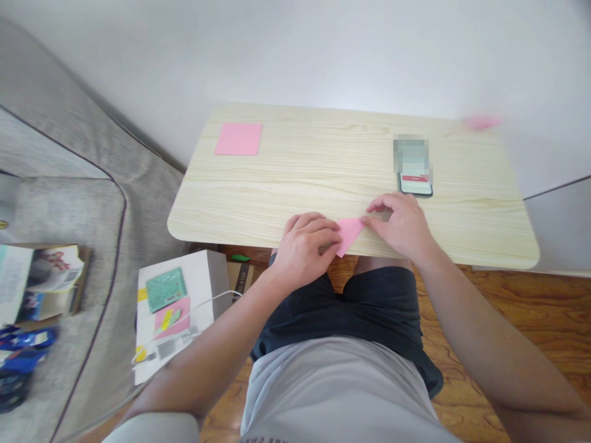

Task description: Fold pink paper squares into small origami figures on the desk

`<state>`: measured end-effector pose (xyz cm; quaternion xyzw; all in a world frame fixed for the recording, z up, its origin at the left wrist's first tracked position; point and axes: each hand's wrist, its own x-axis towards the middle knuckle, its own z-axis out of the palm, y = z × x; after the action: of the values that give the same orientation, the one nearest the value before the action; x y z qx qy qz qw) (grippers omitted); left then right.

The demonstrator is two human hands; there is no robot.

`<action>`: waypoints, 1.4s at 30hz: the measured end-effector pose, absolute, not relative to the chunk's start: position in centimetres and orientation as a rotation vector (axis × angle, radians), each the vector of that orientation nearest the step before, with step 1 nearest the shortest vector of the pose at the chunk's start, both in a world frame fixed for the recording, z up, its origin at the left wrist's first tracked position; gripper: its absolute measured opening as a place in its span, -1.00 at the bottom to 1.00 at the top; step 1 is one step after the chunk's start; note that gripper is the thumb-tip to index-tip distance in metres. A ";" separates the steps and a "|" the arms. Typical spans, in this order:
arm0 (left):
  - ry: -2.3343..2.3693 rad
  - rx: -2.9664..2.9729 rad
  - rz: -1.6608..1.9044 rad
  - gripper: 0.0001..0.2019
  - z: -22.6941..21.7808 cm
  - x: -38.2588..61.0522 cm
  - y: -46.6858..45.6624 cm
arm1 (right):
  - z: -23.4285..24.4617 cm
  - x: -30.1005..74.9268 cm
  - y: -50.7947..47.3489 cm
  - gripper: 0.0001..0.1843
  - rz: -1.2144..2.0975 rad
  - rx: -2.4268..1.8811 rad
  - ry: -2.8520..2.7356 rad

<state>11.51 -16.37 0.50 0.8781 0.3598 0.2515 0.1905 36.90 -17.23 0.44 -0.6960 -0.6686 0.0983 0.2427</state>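
A small folded piece of pink paper (pixel 349 234) is held between my hands at the front edge of the pale wood-grain table (pixel 314 172). My left hand (pixel 307 246) grips its left side, thumb below and fingers on top. At its upper right corner, the thumb and fingertip of my right hand (pixel 401 224) pinch the paper, with the other fingers curled above. Part of the paper is hidden under my left fingers. Just beyond my right hand lies a phone (pixel 415 186) with its screen lit and partly blurred out.
A square stack of pink paper (pixel 239 139) lies at the table's back left. Another pink paper piece (pixel 482 122) sits at the back right corner. Left of the table stands a white box (pixel 203 271) bearing a green packet (pixel 165 289) and a cable. A grey sofa (pixel 92 246) holds several items.
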 end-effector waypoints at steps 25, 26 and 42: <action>1.093 2.481 0.701 -0.68 0.3 12.2 -15.9 | -0.4 33.7 -22.5 -0.81 0.279 -1.414 -2.108; 1.085 2.482 0.701 -0.69 0.3 12.1 -15.9 | -0.4 33.7 -22.4 -0.82 0.282 -1.416 -2.106; 1.053 2.472 0.698 -0.68 0.5 11.8 -15.8 | 0.2 32.8 -22.2 -0.91 0.303 -1.508 -2.083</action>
<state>11.82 -15.83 0.49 0.8756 0.3730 0.2473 0.1818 32.78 -22.20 0.24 -0.5603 -0.7740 0.1127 0.2726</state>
